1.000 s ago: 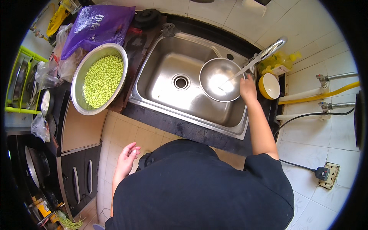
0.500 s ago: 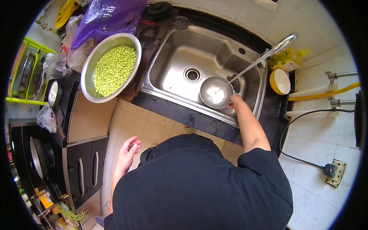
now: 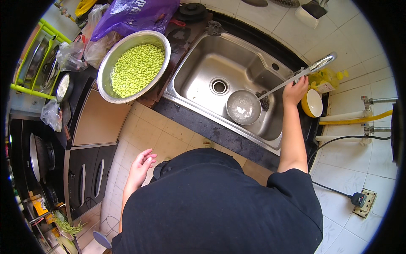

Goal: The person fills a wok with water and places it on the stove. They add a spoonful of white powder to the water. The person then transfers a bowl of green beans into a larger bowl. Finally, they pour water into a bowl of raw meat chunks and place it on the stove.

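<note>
I stand at a steel sink [image 3: 198,67] set in a dark counter. My right hand [image 3: 295,90] reaches up to the long chrome faucet [image 3: 321,64] and its fingers close around the spout. A small round steel bowl [image 3: 243,107] rests in the sink basin below the spout, with a little water in it. A dark scrubber [image 3: 265,102] lies beside it. My left hand [image 3: 141,166] hangs at my side over the tiled floor, fingers loosely apart, holding nothing.
A large steel bowl [image 3: 106,82] of green shelled beans sits left of the sink, with a purple bag [image 3: 135,15] behind it. A yellow bowl [image 3: 313,103] stands right of the sink. A green dish rack [image 3: 34,59] is at far left, a power socket [image 3: 363,201] on the floor.
My right hand held the small steel bowl up by the faucet, lowered it into the basin, let it go and rose to the spout. My left hand stayed at my side.
</note>
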Demonstrator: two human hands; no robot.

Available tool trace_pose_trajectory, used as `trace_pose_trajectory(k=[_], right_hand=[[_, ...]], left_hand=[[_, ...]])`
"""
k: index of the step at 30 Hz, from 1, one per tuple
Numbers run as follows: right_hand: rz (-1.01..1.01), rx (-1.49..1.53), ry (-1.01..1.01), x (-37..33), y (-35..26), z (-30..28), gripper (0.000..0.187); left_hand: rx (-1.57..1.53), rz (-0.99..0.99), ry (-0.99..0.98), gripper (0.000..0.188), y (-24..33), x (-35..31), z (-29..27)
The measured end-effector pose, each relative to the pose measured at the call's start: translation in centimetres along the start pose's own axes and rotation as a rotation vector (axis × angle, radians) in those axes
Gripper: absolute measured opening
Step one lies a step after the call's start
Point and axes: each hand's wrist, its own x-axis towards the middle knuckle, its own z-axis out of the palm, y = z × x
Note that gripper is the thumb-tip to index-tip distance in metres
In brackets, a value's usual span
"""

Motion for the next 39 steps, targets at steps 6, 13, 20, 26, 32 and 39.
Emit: trace_pose_trajectory(k=[6, 13, 20, 26, 32, 39], right_hand=[[0.121, 0.177, -0.498, -0.2, 2.3, 1.6, 0.033], [0.133, 0.153, -0.461, -0.9, 1.2, 1.1, 0.032], [0.1, 0.185, -0.479, -1.4, 2.5, 2.1, 0.037], [0.06, 0.343, -0.534, -1.2, 4.8, 2.1, 0.046], [0.095, 0.412, -0.535, -1.2, 5.4, 2.6, 0.044], [0.125, 0.456, -0.579, -1.3, 6.3, 2.8, 0.044]], left_hand=[[-0.024, 0.065, 0.019, 0.038, 0.6, 0.2, 0.0], [-0.072, 0.069, 0.026, 0.037, 0.5, -0.1, 0.2], [-0.09, 0.113, 0.046, 0.036, 0.3, -0.6, -0.2], [-0.141, 0.222, 0.109, 0.032, 0.6, -0.6, -1.5], [-0.154, 0.243, 0.082, 0.031, 0.8, -0.6, -1.4], [-0.164, 0.248, 0.08, 0.03, 0.2, 0.0, -1.3]])
